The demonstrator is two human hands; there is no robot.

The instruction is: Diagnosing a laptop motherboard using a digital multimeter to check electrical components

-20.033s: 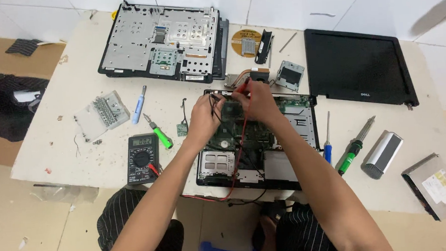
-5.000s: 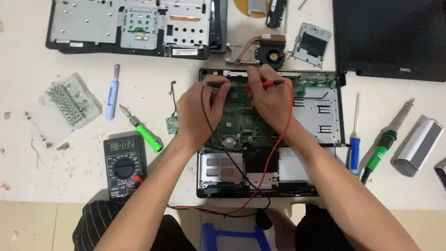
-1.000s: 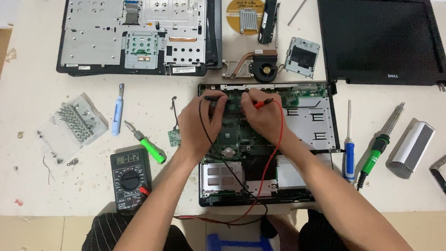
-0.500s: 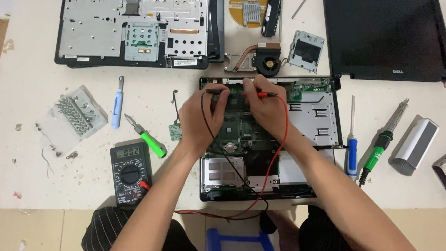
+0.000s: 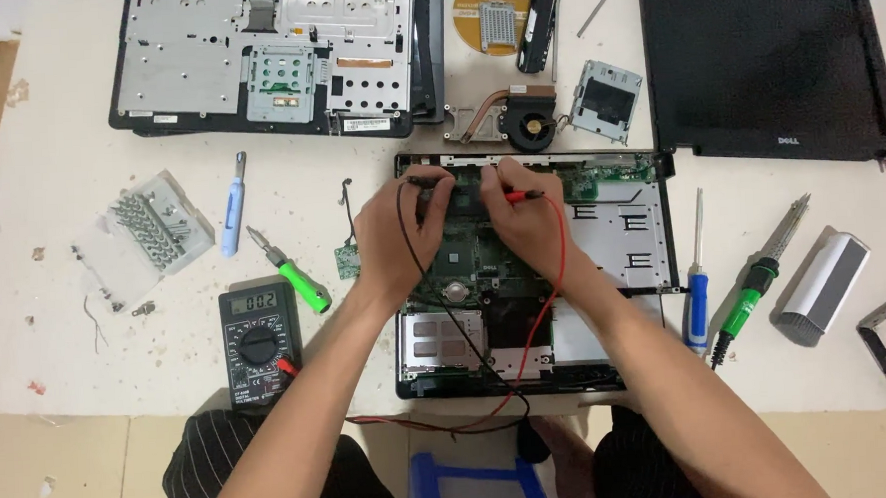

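Observation:
An opened laptop base [image 5: 622, 236] with its green motherboard [image 5: 468, 253] exposed lies on the white table [image 5: 58, 335]. My left hand [image 5: 397, 231] pinches a black test probe [image 5: 422, 181] whose tip rests on the board's upper edge. My right hand [image 5: 521, 221] grips a red test probe [image 5: 522, 195] close beside it. The black lead [image 5: 462, 333] and red lead [image 5: 559, 264] loop off the front edge toward a black multimeter [image 5: 258, 342] at the left, its display lit.
A laptop bottom cover [image 5: 275, 57], a disc [image 5: 492, 13], a fan with heat pipe [image 5: 517, 121], a metal bracket [image 5: 606, 97] and a black screen panel [image 5: 769, 65] lie at the back. Screwdrivers [image 5: 290, 276] [image 5: 697, 288], a soldering iron [image 5: 754, 290], a screw tray [image 5: 153, 227] surround the base.
Both hands stay on the probes at the board's upper edge; the probe tips have shifted only slightly. The view has drifted a little.

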